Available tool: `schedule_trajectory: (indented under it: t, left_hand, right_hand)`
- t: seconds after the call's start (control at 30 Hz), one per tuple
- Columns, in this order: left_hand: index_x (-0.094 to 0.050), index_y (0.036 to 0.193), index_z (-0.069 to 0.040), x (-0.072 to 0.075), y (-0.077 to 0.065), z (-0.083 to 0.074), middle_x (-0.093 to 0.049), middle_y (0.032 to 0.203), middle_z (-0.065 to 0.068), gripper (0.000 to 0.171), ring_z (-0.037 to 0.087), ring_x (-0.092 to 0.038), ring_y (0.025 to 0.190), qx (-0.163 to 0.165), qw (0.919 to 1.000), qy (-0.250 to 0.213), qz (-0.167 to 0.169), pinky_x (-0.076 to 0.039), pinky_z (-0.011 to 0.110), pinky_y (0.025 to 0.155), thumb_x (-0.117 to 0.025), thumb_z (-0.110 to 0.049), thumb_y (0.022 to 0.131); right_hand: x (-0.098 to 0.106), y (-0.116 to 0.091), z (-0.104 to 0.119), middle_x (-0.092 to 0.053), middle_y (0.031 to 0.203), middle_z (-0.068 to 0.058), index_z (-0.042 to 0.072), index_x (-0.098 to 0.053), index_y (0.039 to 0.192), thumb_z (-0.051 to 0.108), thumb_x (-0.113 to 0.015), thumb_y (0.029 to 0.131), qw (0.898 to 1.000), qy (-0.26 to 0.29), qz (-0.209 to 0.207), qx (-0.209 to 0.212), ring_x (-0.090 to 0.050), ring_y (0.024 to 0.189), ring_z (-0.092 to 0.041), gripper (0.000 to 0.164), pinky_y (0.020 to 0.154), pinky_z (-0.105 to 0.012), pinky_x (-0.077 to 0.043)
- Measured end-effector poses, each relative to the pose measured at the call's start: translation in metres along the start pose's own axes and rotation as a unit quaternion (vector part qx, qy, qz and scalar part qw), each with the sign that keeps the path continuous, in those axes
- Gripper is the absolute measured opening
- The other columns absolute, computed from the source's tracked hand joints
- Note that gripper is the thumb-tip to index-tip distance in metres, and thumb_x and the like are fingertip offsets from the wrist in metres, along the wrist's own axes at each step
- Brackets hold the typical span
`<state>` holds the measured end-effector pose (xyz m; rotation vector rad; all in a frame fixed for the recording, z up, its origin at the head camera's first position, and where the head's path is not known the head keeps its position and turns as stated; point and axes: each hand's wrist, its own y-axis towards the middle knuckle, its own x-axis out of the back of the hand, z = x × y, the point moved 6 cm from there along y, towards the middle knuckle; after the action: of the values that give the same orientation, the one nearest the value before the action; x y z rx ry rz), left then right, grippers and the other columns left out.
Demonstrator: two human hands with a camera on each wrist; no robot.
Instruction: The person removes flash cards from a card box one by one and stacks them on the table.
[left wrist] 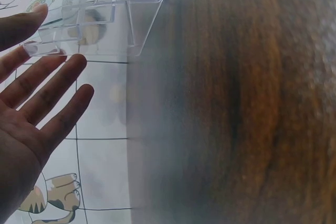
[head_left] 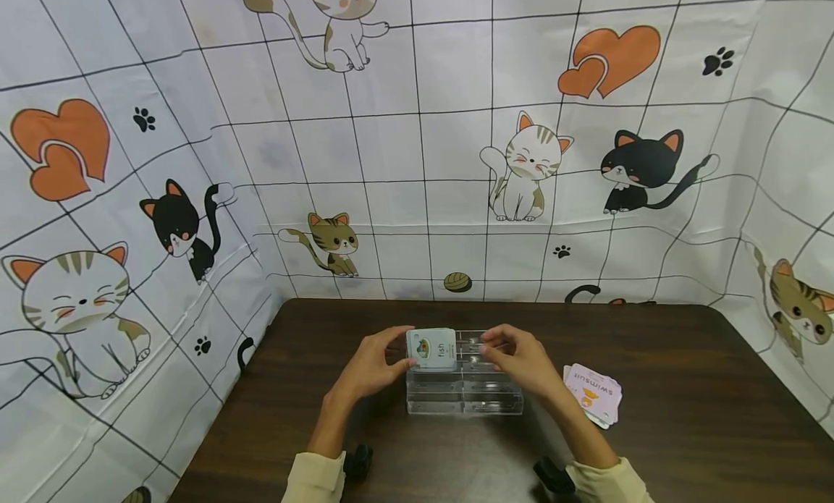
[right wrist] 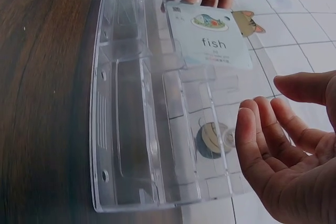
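We see the left hand (head_left: 371, 362) lightly pinching the fish card (head_left: 438, 349) by one edge at the clear rack's (head_left: 435, 407) upper left, a one-sided hold that could let it tilt, our right hand (head_left: 523, 360) empty and loosely curled.

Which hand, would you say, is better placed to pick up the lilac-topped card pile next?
Likely the right hand: it looks empty, and the lilac-topped card pile lies on its side of the clear plastic rack. The left hand is farther away, touching the pale rectangular "fish" card.
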<state>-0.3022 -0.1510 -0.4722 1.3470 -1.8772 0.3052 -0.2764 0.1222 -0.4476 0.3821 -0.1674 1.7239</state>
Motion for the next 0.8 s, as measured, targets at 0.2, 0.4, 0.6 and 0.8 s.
schedule_trajectory:
  t: [0.2,0.4,0.6,0.8]
  left_hand:
    - [-0.057,0.154,-0.010,0.000,0.000,0.000,-0.067,0.145,0.013,0.062,0.032,-0.072,0.123,0.000,1.0000,0.006,0.001,-0.060,0.055,0.102,-0.081,-0.018,0.098]
    - [-0.057,0.154,-0.008,0.000,0.000,-0.002,-0.067,0.145,0.014,0.062,0.035,-0.073,0.121,-0.002,1.0000,-0.001,0.001,-0.060,0.055,0.103,-0.081,-0.016,0.098]
    - [-0.057,0.153,-0.010,0.000,0.000,-0.002,-0.070,0.138,0.011,0.060,0.028,-0.074,0.118,0.000,1.0000,-0.002,0.000,-0.061,0.050,0.103,-0.081,-0.015,0.098]
    - [-0.057,0.152,-0.008,0.001,0.000,-0.003,-0.071,0.135,0.011,0.060,0.028,-0.074,0.117,-0.002,1.0000,-0.004,0.001,-0.061,0.049,0.103,-0.081,-0.014,0.097]
  right_hand:
    - [-0.008,0.003,0.003,-0.074,0.111,-0.019,-0.004,-0.070,0.122,0.011,-0.074,0.102,1.000,0.000,0.003,0.002,-0.075,0.097,-0.024,0.025,0.079,-0.038,-0.067]
    - [-0.014,0.008,0.008,-0.076,0.110,-0.018,-0.003,-0.070,0.121,0.011,-0.075,0.101,1.000,-0.007,-0.002,0.014,-0.076,0.096,-0.030,0.025,0.077,-0.038,-0.067]
    - [-0.021,0.015,0.010,-0.076,0.107,-0.019,-0.004,-0.071,0.118,0.008,-0.076,0.100,1.000,-0.002,-0.013,0.023,-0.075,0.091,-0.029,0.022,0.074,-0.037,-0.067]
    - [-0.028,0.021,0.010,-0.077,0.104,-0.015,0.000,-0.073,0.115,0.008,-0.076,0.099,0.999,-0.017,-0.025,0.017,-0.073,0.082,-0.023,0.019,0.067,-0.028,-0.062]
